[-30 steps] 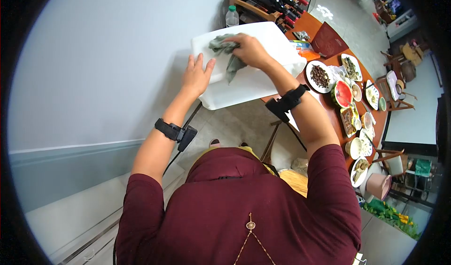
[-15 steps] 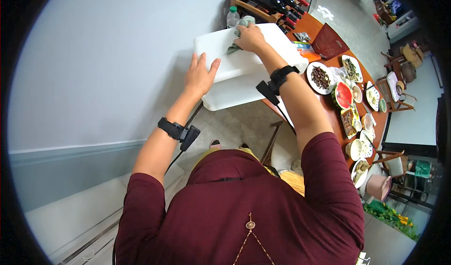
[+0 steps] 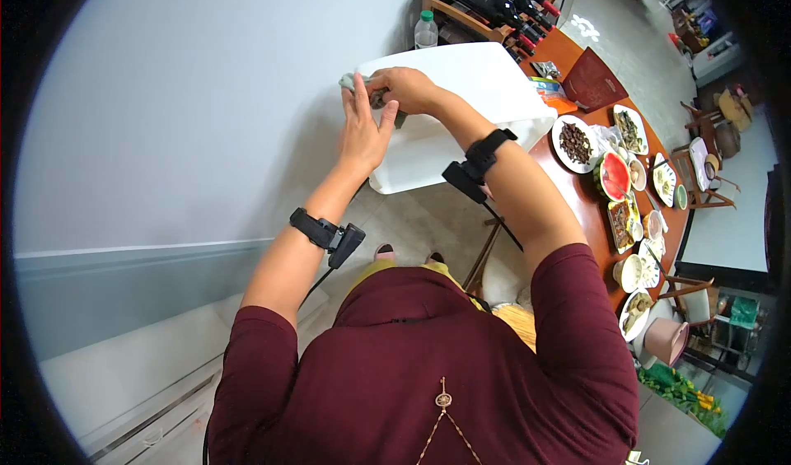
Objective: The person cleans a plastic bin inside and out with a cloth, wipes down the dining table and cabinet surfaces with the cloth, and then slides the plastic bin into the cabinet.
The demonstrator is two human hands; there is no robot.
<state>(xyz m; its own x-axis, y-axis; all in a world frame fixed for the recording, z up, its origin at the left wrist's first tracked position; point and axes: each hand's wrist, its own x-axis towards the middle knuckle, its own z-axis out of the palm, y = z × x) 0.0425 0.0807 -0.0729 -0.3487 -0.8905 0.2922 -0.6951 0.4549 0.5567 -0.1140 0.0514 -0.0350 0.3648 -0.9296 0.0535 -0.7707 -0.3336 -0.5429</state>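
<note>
A large white plastic bin [image 3: 461, 74] lies in front of me, next to the wall. My right hand [image 3: 405, 90] presses a grey-green cloth [image 3: 400, 120] against the bin's left end, its fingers curled on the fabric. Part of the cloth sticks out past the bin's left corner. My left hand [image 3: 365, 131] rests on the same end with its fingers spread, right beside the right hand and partly in front of the cloth. Both wrists wear black straps with small devices.
A bottle with a green cap [image 3: 426, 30] and a rack of wine bottles [image 3: 470, 12] stand beyond the bin. On the right, a wooden table [image 3: 557, 168] bears several dishes and a cut watermelon [image 3: 615, 176]. The wall [image 3: 181, 119] is at the left.
My right hand has moved the cloth from the bin's far edge to its left end, close to my left hand. My left hand has stayed at that end with fingers spread.
</note>
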